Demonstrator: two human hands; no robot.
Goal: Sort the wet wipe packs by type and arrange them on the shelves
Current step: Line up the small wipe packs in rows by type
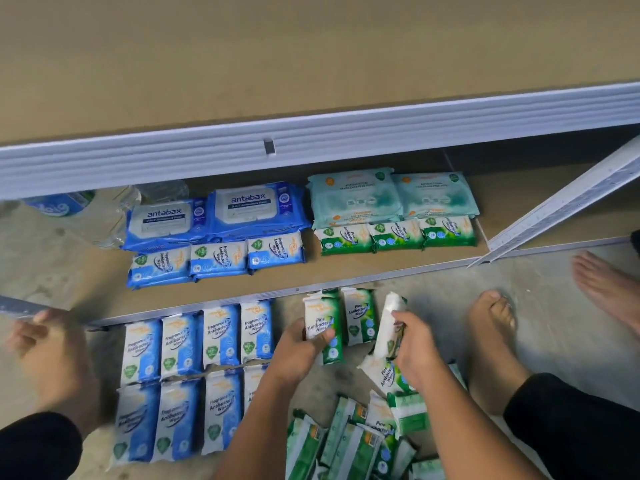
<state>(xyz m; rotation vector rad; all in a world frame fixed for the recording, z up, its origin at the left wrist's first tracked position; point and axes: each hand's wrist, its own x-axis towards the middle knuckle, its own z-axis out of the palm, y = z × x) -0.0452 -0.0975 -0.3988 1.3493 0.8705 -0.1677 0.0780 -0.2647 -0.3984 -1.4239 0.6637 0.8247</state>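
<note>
sorting small green wipe packs on the floor, just in front of a low shelf.
the left hand curls round one green pack; the right hand pinches a second green pack on edge. four tidy groups already lie on the shelf: big blue packs, pale green packs, a small blue row and a small green row. two rows of floor blue packs and a loose green heap still wait, so well over half seems left.

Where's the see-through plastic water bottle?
In the head view, the clear plastic water bottle lies at left under the white shelf edge, beside a big blue antabax pack.
</note>
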